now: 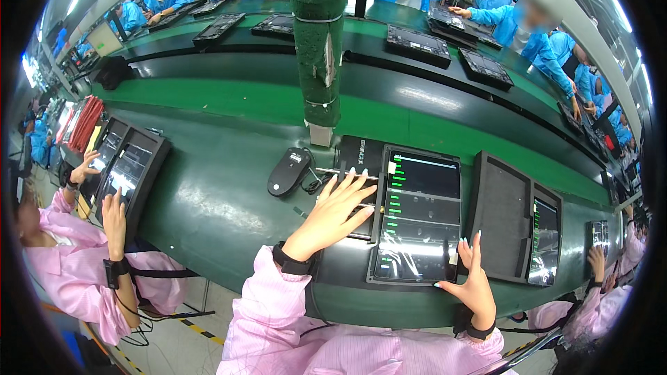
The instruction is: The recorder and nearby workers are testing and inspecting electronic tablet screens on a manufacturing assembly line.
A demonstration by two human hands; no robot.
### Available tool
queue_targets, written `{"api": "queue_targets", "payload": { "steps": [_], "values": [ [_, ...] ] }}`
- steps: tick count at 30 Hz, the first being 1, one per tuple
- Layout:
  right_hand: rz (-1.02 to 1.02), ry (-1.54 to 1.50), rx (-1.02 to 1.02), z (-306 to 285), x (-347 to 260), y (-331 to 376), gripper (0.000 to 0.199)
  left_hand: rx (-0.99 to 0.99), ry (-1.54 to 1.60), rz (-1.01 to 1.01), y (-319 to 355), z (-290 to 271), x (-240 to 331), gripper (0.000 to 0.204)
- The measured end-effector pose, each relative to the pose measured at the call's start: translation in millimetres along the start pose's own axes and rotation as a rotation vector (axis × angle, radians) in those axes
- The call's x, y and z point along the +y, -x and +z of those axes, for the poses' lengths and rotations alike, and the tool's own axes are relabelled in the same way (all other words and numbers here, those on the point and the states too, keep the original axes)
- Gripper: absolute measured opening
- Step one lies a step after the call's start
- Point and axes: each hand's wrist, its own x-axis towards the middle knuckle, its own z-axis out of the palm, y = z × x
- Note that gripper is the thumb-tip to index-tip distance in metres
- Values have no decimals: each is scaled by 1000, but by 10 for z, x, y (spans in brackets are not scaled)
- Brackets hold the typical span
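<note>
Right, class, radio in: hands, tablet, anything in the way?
Left hand spread over black fixture. Right hand at lower-right corner of tablet. Tablet flat and lit. Mouse left of fixture, not blocking.

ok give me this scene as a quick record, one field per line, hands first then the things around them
left hand: open, fingers spread over the black fixture
right hand: open, thumb and fingers around the tablet's lower right corner
tablet: lying flat, screen lit, green bars down its left side
right of it: black tray with a second tablet in its right part
left of fixture: black computer mouse
surface: green bench
</note>
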Motion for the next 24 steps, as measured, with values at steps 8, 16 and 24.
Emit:
{"api": "queue_targets", "payload": {
  "steps": [8, 16, 24],
  "values": [
    [12, -33, 28, 6, -43, -4, 122, 461, 43, -82, 60, -169, -120, 24],
    [24, -65, 27, 1, -69, -15, 117, 632, -413, -295, 109, -77, -412, 26],
    [35, -57, 29, -12, -80, -15, 112, 443, -654, -467, 210, 14, -646, 53]
  ]
}}
